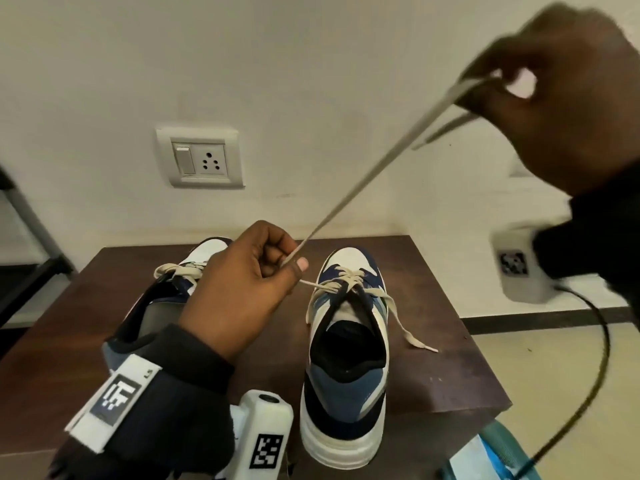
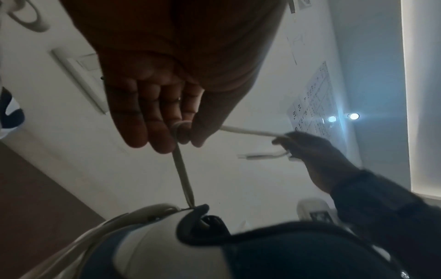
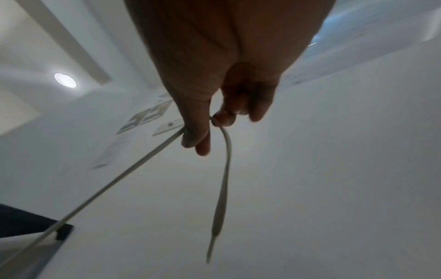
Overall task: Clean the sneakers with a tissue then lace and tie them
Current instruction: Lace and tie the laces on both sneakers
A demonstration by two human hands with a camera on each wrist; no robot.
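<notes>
Pinching taut lace (image 1: 363, 181) between left hand (image 1: 242, 292) and right hand (image 1: 554, 98)

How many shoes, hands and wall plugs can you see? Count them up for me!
Sneakers: 2 (left sneaker, right sneaker)
Hands: 2 (left hand, right hand)
Wall sockets: 1 (wall socket)
Total: 5

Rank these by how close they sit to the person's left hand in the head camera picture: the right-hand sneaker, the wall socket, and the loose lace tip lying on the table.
From the left hand:
1. Right-hand sneaker, just to the hand's right on the table.
2. Loose lace tip, beyond that sneaker, farther right.
3. Wall socket, up on the wall behind the table.
</notes>
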